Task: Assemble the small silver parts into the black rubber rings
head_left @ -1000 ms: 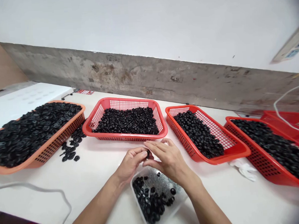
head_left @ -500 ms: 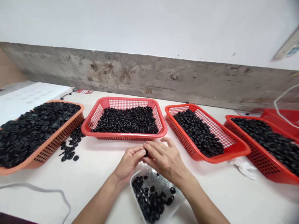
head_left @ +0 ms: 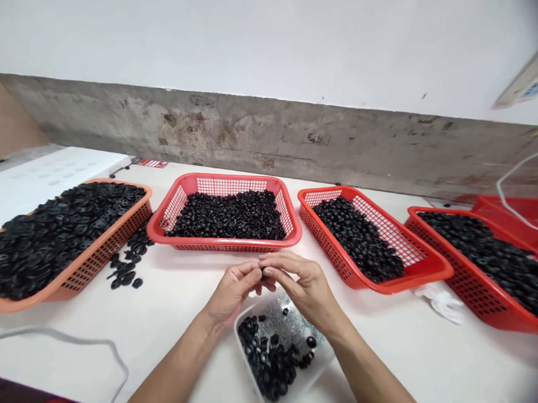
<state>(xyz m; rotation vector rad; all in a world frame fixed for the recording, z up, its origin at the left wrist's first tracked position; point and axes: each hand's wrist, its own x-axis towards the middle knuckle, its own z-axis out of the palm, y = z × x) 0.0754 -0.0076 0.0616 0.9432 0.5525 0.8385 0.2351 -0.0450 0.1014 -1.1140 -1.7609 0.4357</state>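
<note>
Between the fingertips of both hands is a small black plastic part (head_left: 264, 274), mostly covered by the fingers. My left hand (head_left: 237, 287) pinches it from the left, thumb on the near side. From the right, my right hand (head_left: 300, 284) closes thumb and fingers on the same part. Just below the hands stands a clear plastic tub (head_left: 301, 387). Black round parts (head_left: 273, 369) lie heaped in its left side, with small shiny metal pieces (head_left: 287, 327) at the back and right. The right forearm passes over the tub's right edge.
Behind the hands stands a red basket (head_left: 226, 246) of small black parts. Two more red baskets (head_left: 372, 286) (head_left: 476, 287) are to the right, and an orange basket (head_left: 104, 246) is at left. Loose black parts (head_left: 126, 272) lie beside it. A white cable (head_left: 78, 341) crosses the front left.
My right hand's fingers have shifted: the thumb now shows pressed on the small black part, where the back of the hand covered it before. My left hand stays nearly in place.
</note>
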